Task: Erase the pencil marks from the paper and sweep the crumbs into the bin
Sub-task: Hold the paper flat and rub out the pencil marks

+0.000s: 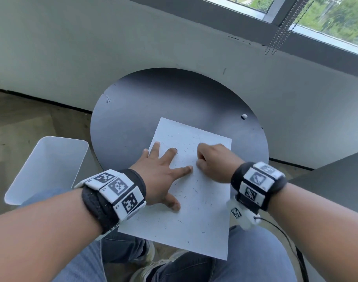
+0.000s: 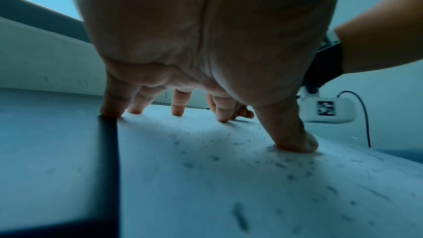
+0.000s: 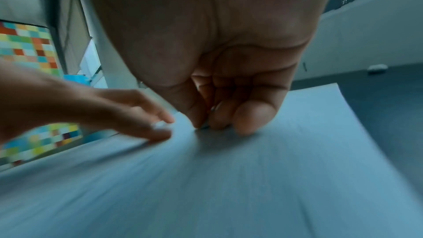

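Observation:
A white sheet of paper (image 1: pixel 204 200) lies on the round dark table (image 1: pixel 174 94), its near end hanging over the table's edge. Dark eraser crumbs (image 1: pixel 194 192) are scattered across it. My left hand (image 1: pixel 166 174) presses flat on the sheet's left part with fingers spread, and in the left wrist view its fingertips (image 2: pixel 177 111) touch the paper (image 2: pixel 228 178). My right hand (image 1: pixel 210 159) is curled just right of it. Its thumb and fingers (image 3: pixel 251 115) pinch a small eraser tip (image 3: pixel 204 126) against the paper (image 3: pixel 251 178); most of the eraser is hidden.
A white bin (image 1: pixel 48 165) stands open on the floor, left of the table and below its edge. A small white lump (image 1: pixel 244 116) lies on the table's far right. A grey wall rises behind the table. My knees are under the sheet's near end.

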`<move>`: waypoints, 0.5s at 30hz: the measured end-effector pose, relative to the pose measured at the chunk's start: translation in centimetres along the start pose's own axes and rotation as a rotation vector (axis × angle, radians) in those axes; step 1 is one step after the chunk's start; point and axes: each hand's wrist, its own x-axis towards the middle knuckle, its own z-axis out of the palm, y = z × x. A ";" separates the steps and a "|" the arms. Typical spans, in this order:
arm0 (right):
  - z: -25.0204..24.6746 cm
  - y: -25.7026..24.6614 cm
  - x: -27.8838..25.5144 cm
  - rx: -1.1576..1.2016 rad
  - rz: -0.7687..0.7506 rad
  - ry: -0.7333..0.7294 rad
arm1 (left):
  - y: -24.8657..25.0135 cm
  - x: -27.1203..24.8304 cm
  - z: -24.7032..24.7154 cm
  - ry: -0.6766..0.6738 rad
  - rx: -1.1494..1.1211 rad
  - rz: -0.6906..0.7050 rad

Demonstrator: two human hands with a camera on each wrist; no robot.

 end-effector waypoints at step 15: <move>-0.5 0.0 1.1 -0.022 0.065 0.019 | 0.2 0.1 -0.4 -0.043 0.022 -0.001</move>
